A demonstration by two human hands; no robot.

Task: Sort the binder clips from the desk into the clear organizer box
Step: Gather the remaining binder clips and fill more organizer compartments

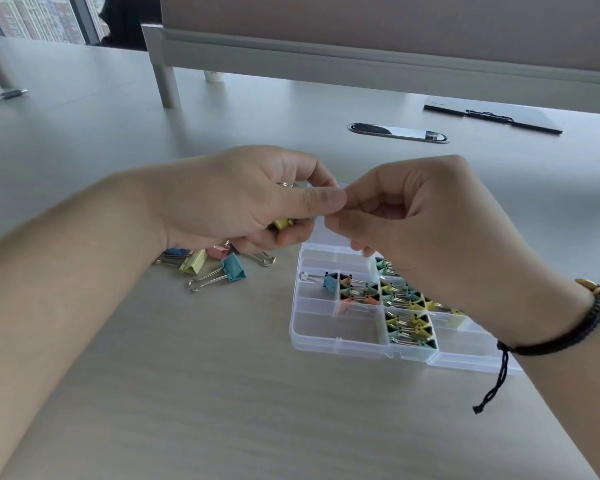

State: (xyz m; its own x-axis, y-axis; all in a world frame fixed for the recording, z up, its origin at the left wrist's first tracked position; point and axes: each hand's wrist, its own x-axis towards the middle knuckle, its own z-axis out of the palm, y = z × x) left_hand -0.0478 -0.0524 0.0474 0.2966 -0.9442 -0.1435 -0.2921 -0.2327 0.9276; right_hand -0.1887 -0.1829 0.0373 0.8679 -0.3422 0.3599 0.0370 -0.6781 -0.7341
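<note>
Presently, left hand (243, 202) grips a yellow binder clip (284, 223); right hand (423, 216) pinches closed above the organizer box (329, 327), contents indiscernible.

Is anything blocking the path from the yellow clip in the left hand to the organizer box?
Nothing solid does. The yellow binder clip in the left hand is beside the clear plastic organizer box, which is open; only the right hand hovers over its far compartments.

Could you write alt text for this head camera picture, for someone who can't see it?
Two hands, left hand gripping a yellow binder clip and right hand, meet above a clear organizer box partly filled with clips; loose clips lie beside it.
</note>
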